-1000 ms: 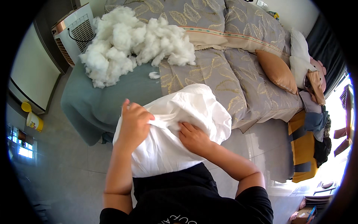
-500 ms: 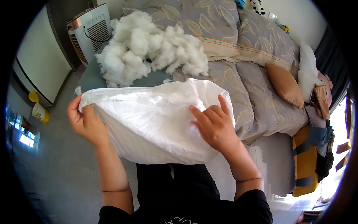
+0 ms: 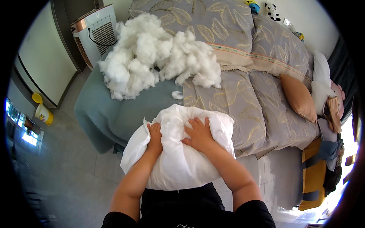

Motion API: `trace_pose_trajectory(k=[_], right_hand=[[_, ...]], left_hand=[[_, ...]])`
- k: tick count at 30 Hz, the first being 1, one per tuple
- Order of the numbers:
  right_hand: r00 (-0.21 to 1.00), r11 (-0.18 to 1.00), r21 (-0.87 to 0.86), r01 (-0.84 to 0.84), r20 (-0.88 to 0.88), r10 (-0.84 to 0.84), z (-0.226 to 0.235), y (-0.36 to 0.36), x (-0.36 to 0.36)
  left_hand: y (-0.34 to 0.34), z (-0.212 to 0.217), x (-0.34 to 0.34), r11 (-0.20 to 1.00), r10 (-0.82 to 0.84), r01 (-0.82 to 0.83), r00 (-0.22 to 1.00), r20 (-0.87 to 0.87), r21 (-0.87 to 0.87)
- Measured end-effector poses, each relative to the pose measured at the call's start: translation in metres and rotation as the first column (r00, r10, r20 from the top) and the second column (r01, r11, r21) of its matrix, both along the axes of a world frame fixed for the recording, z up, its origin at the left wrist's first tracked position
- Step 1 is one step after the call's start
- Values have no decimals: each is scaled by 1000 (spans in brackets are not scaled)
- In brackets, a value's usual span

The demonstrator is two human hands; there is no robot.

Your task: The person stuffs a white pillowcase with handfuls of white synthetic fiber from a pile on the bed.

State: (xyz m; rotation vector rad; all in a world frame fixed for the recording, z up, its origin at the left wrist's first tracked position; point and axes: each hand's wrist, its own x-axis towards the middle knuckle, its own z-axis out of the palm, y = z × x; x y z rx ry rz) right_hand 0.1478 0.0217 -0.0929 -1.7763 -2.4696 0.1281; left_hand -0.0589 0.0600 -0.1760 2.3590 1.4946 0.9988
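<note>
A plump white pillow (image 3: 178, 167) in a thin fabric cover rests against my lap, its far side by the sofa's edge. My left hand (image 3: 155, 137) presses down into a deep fold on its left part, fingers stretched forward and thumb hidden. On the right part, my right hand (image 3: 200, 136) lies with fingers spread on the fabric. Beyond the pillow, a big heap of fluffy white fiber stuffing (image 3: 146, 53) sits on the sofa, and a small loose tuft (image 3: 177, 95) lies at its near side.
The sofa has a green-grey cover (image 3: 95, 114) on the left and a leaf-patterned grey cover (image 3: 243, 98) on the right. A brown cushion (image 3: 298, 97) leans at right near a yellow bag (image 3: 313, 174). An air cooler (image 3: 99, 32) stands at far left, a yellow-and-white bucket (image 3: 44, 114) below it.
Both hands have left the pillow's outer edges and come together on top of it. The pillow, stretched wide before, is now lower, bunched and folded in the middle.
</note>
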Motion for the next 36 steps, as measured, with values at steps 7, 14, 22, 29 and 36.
trace_pose_trajectory(k=[7, 14, 22, 29, 36], right_hand=[[993, 980, -182, -82, -94, 66, 32, 26, 8], [699, 998, -37, 48, -712, -60, 30, 179, 11], [914, 981, 190, 27, -402, 52, -89, 231, -19], [704, 906, 403, 132, -681, 201, -65, 215, -30], [386, 941, 169, 295, -921, 44, -26, 135, -27]], left_hand=[[26, 42, -6, 943, 63, -18, 990, 126, -332], [71, -31, -17, 968, 121, 17, 843, 524, -250], [113, 51, -54, 963, 262, -154, 353, 898, -220], [203, 120, -81, 701, 436, -628, 752, 495, 338], [134, 113, -41, 995, 47, -94, 203, 978, -29]])
